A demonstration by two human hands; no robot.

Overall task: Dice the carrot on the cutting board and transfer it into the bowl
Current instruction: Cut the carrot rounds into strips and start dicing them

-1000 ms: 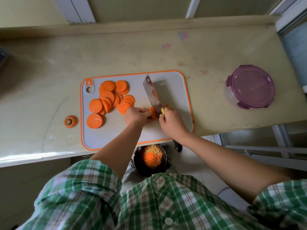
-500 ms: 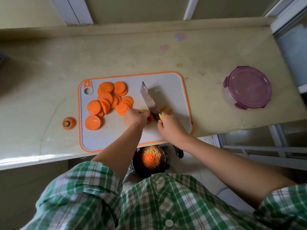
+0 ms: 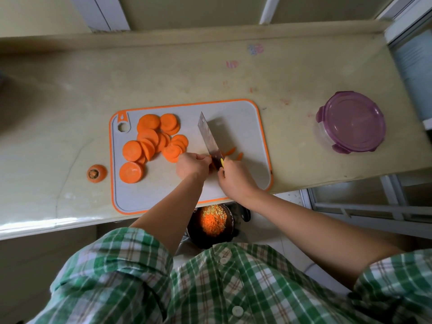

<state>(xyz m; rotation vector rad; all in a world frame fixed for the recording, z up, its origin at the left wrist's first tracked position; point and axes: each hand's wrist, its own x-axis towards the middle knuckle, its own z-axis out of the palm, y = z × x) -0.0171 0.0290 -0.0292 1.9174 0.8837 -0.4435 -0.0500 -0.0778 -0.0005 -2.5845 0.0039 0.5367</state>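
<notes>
Carrot slice sits pinned under your curled left hand, touching the knife your right hand grips (blade pointing away, cut strips just right).

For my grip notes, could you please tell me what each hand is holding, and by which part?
The right hand grips the cleaver by its handle; the left hand holds a carrot piece down beside the blade.
</notes>
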